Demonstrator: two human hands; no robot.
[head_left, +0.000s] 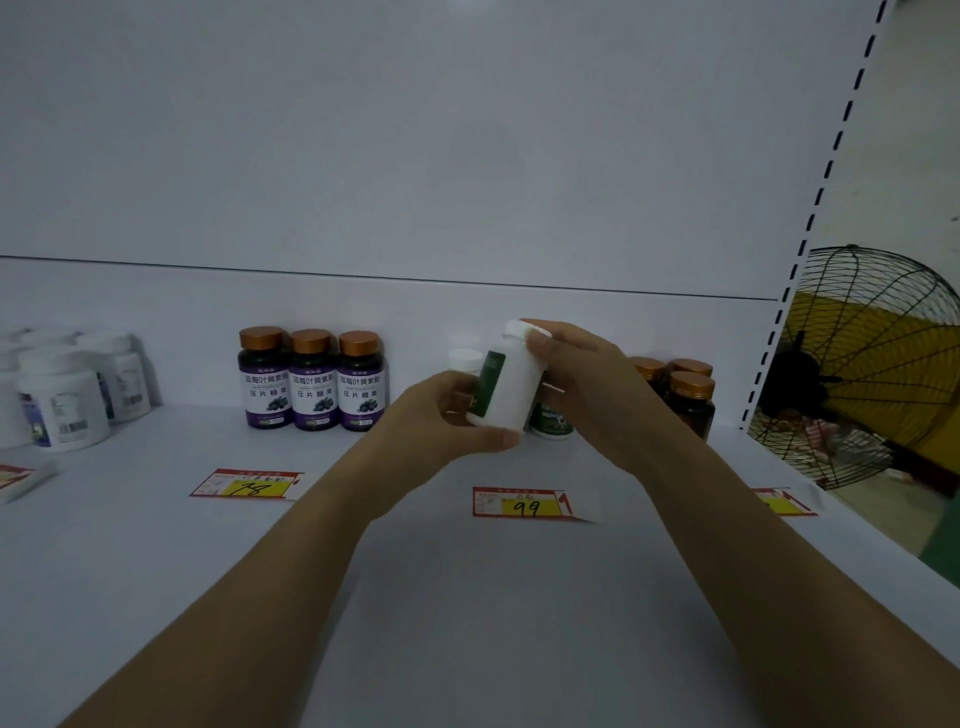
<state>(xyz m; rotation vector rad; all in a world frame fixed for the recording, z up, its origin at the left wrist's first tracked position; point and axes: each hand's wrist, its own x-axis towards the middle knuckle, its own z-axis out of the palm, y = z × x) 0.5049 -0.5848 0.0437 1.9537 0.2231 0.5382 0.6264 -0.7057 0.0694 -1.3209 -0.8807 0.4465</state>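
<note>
A white bottle with a green label (511, 384) is held tilted above the white shelf (467, 597), in front of the back wall. My left hand (447, 415) grips its lower part from the left, thumb under the base. My right hand (587, 384) grips its upper part, fingers curled over the white cap. Behind the held bottle stand two more white bottles (465, 359), mostly hidden, one showing a green label (553, 423).
Three dark purple-labelled bottles with copper caps (311, 379) stand to the left, white jars (62, 400) at far left, brown copper-capped bottles (688, 397) to the right. Price tags (524, 504) lie on the shelf. A black fan (862, 364) stands beyond the shelf's right upright.
</note>
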